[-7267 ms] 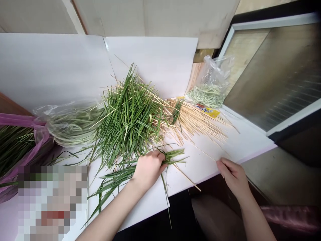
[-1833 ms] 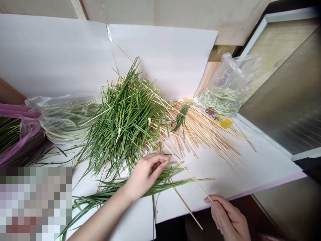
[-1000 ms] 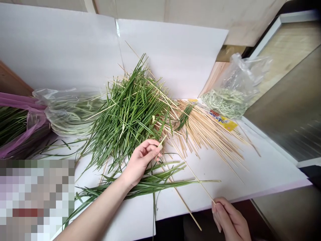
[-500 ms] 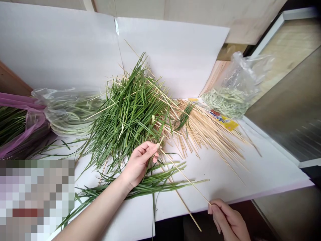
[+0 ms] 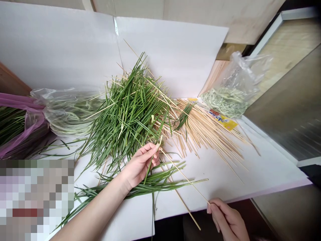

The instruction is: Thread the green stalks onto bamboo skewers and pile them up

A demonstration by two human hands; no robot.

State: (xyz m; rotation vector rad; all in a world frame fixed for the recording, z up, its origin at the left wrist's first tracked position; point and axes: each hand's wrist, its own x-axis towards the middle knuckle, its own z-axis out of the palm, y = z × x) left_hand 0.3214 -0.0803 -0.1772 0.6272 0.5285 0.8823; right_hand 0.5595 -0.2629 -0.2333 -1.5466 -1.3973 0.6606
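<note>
My left hand (image 5: pixel 143 164) pinches a green garlic chive (image 5: pixel 160 140), whose pale end sticks up past the fingertips. In my right hand (image 5: pixel 227 217), at the table's front edge, is the lower end of a thin bamboo skewer (image 5: pixel 187 179). The skewer slants up and left, and its far tip meets the chive at my left fingertips; whether it pierces the chive I cannot tell. Below my left hand lies a loose row of chives (image 5: pixel 165 184), with another skewer (image 5: pixel 184 204) crossing under it and jutting over the edge.
Behind my hands rises a big heap of chives and skewers (image 5: pixel 130 107). Many loose skewers (image 5: pixel 213 130) fan out to its right, near a clear bag of pale green shreds (image 5: pixel 225 100). On the left are a clear bag of stalks (image 5: pixel 72 113) and a purple bag (image 5: pixel 32 124).
Both hands stay nearly in place with the chive and the skewer. The chive's pale end now stands a little more upright at my left fingertips.
</note>
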